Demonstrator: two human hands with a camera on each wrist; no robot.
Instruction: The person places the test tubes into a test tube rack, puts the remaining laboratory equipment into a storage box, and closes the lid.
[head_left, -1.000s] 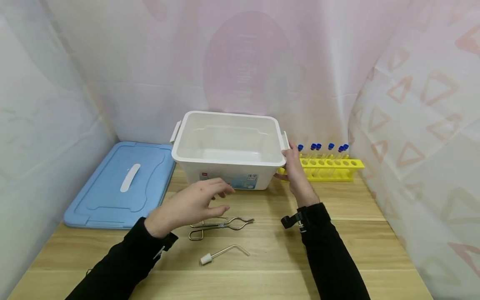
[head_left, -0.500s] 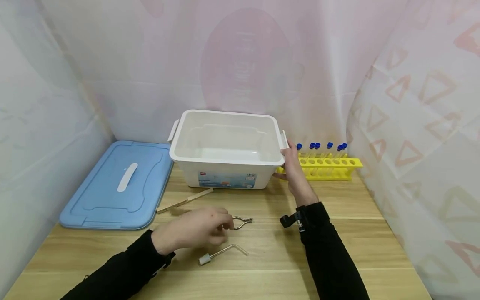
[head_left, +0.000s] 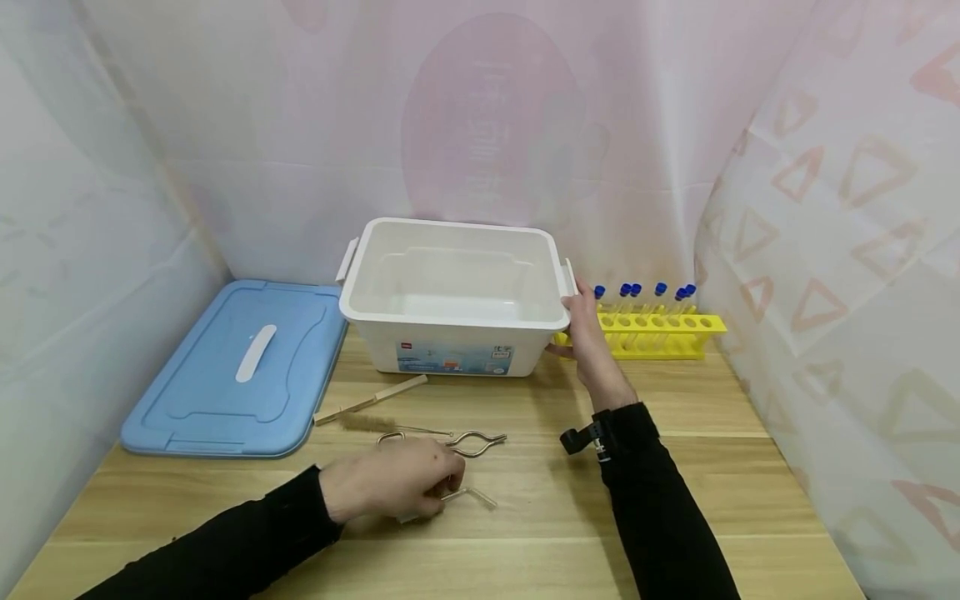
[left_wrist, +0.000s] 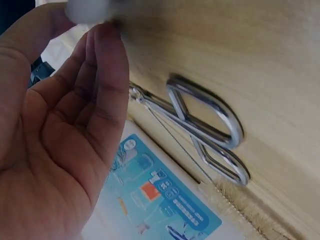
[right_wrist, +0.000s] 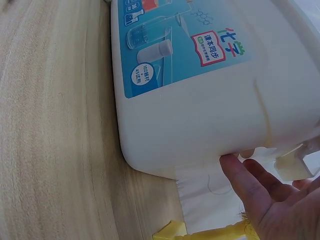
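My left hand is low over the table, pinching the white stopper of a bent glass tube between thumb and fingertips. The tube's bent end still lies on the wood. Just beyond that hand are metal crucible tongs, partly covered by it in the head view. My right hand rests against the right end of a white plastic bin, below its handle, with fairly straight fingers touching the wall. The bin stands upright without its lid, and no contents show inside.
A bristle brush and a wooden stick-like clamp lie in front of the bin. The blue lid is flat at the left. A yellow rack holds several blue-capped test tubes at the right.
My left hand has moved down and toward the table's front, past the tongs, to the stopper. The brush and clamp have come into sight. My right hand and the bin stay put.
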